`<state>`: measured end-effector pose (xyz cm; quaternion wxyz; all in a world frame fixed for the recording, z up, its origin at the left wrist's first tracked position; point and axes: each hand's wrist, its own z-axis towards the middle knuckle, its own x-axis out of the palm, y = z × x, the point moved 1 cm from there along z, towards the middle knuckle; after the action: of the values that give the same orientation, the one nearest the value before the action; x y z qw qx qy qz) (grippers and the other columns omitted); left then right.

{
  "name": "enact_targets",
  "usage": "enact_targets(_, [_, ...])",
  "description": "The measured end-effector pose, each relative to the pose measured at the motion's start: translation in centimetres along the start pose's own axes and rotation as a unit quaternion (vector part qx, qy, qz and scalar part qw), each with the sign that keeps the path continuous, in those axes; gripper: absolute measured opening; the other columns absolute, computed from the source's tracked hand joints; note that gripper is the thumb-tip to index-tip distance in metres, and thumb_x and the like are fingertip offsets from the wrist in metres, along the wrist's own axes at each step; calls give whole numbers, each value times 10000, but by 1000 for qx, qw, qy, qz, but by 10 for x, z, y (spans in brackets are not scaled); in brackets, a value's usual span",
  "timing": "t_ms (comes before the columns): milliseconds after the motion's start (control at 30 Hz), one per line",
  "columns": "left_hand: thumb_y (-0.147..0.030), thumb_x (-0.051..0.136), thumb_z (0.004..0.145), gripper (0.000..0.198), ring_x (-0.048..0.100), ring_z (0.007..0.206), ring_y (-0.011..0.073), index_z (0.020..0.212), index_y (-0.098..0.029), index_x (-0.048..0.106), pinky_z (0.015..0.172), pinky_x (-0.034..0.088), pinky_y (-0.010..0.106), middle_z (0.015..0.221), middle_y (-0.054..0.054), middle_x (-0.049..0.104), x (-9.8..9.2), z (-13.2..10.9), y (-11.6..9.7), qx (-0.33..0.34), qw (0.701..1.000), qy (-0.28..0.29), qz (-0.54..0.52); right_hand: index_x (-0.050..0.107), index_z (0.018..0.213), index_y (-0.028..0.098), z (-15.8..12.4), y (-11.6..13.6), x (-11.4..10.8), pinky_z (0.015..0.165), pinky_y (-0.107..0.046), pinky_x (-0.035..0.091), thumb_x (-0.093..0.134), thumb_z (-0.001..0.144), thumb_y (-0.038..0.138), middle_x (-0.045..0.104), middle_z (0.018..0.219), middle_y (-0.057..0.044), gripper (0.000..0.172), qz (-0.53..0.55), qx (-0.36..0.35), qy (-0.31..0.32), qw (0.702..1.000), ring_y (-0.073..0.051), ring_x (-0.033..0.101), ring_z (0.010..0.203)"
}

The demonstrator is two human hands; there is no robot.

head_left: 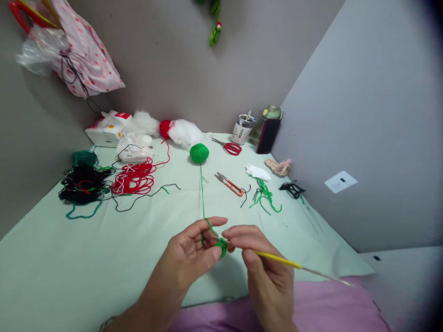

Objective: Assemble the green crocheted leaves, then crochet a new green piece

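Pinching a green piece [222, 249] in the left hand [188, 253], just beside the right hand [266, 279], and holding yarn [202, 198] across that same left hand from a ball [199, 153] beyond both hands. Gripping a hook [278, 259] in the right hand and touching its tip to the piece. Facing snips [230, 184] beyond the right hand and black yarn [85, 182] well beyond the left.

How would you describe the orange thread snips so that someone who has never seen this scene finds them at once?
On the pale green tablecloth, look beyond the right hand. The orange thread snips lie there, between the green yarn ball and the loose green yarn scraps. Unlike the red-handled scissors farther back, they have a slim orange body, not red finger loops.
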<state>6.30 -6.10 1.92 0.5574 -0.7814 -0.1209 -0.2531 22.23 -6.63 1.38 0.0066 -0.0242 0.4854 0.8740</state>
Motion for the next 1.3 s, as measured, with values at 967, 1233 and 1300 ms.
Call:
enact_targets(967, [-258,758,832,436,643,930,170,1259,-192,702,975,440,346,987,43,716,3,3,5,-70,988,81,-113,780,998,250,-6,-8,1,657,-261,559,580,1008,272,673,862,-35,201,111,72,-47,990,-140,653,746])
enact_targets(1233, [-276,780,800,319,626,890,186,1113,-224,750,886,479,337,872,13,657,-2,8,13,-15,999,36,20,776,913,231,-2,-12,4,601,-221,532,623,985,319,669,832,-25,190,198,138,-57,969,-106,631,657])
enact_targets(1300, [-256,790,803,310,635,923,188,1110,-250,752,896,493,329,913,16,679,-1,8,15,8,998,24,53,786,975,251,-4,-10,6,702,-257,564,613,993,289,709,905,-45,178,115,79,-40,989,-153,677,821])
